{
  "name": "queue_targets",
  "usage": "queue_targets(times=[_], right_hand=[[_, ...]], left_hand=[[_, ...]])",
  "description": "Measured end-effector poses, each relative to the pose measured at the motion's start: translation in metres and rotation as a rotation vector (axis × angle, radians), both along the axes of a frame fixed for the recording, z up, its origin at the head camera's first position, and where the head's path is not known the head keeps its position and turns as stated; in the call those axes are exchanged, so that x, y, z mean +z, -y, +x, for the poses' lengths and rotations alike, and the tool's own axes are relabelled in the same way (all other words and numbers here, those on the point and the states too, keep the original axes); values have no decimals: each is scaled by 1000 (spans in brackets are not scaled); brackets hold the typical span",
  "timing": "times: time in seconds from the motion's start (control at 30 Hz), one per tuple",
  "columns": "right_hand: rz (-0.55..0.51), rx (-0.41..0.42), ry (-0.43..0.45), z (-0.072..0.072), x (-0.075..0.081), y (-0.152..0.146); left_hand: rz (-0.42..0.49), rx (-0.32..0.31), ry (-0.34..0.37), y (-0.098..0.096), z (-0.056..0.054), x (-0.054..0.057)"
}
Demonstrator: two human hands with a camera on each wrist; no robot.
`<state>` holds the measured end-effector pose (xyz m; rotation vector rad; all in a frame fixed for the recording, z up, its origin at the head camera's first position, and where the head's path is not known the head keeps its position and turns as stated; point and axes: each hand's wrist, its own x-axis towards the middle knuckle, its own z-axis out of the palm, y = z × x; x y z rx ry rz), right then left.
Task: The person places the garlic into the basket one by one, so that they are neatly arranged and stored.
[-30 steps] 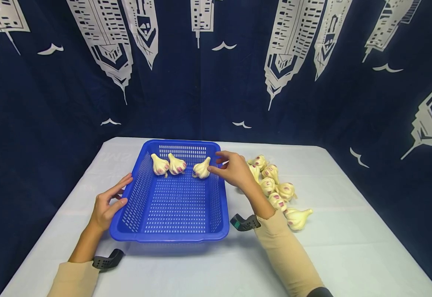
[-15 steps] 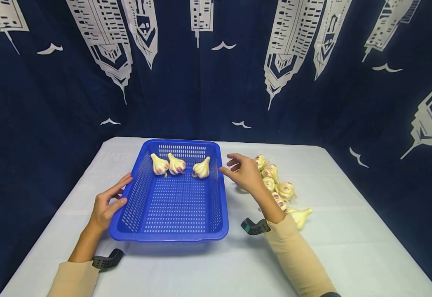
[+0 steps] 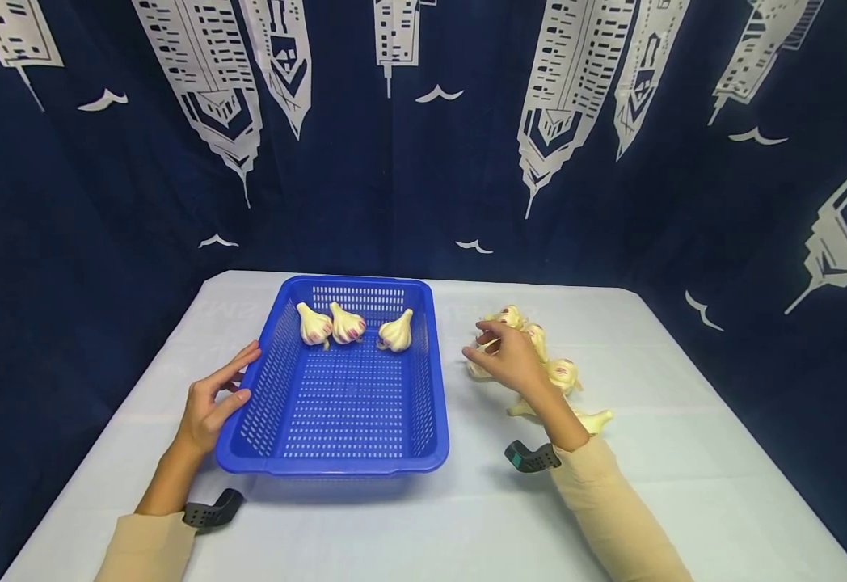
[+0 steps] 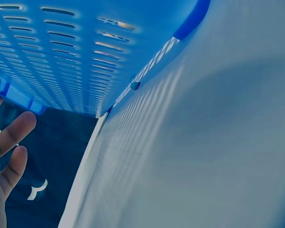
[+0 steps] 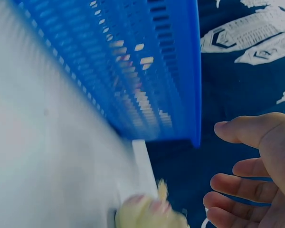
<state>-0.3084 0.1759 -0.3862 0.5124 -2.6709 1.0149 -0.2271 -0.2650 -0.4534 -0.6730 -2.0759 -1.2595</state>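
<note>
A blue perforated plastic basket (image 3: pixel 343 404) stands on the table with three garlic bulbs along its far end: one bulb (image 3: pixel 314 326) at the left, a second bulb (image 3: pixel 348 325) beside it, and a third bulb (image 3: pixel 396 332) apart to the right. My left hand (image 3: pixel 208 408) rests at the basket's left rim, fingers extended and thumb near the edge. Right of the basket, my right hand (image 3: pixel 514 364) hovers over a heap of garlic bulbs (image 3: pixel 563 373), fingers spread and holding nothing. It partly hides the heap. In the right wrist view a blurred garlic bulb (image 5: pixel 147 213) lies below the fingers.
A white cloth (image 3: pixel 685 453) covers the table. Behind hangs a dark blue curtain (image 3: pixel 394 186) printed with white buildings. Dark wrist devices sit below the left hand (image 3: pixel 212 509) and the right hand (image 3: pixel 531 457).
My right hand has moved away from the third bulb inside the basket, out over the right rim and to the heap. The left hand stays at the left rim.
</note>
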Motion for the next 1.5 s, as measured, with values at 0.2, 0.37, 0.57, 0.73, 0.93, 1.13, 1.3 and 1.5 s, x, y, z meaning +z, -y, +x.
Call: queue_targets(times=[0.2, 0.37, 0.57, 0.73, 0.93, 1.13, 1.3, 1.5], right_hand=[[33, -10, -25, -4, -9, -15], [79, -22, -9, -7, -10, -20], [132, -38, 24, -13, -14, -23], [159, -45, 51, -16, -17, -22], [188, -37, 36, -18, -21, -20], [227, -27, 1, -21, -26, -18], [253, -12, -34, -21, -30, -17], [230, -1, -16, -19, -33, -16]], left_hand=[[-7, 4, 2, 1, 0, -1], [-12, 5, 0, 0, 0, -2], [32, 16, -19, -3, -2, -2], [27, 17, -15, -2, -2, -2], [26, 8, -14, -2, -3, -2], [9, 15, -12, -2, -3, -1], [27, 19, -23, -2, -3, -1], [-7, 10, -8, 1, -2, -2]])
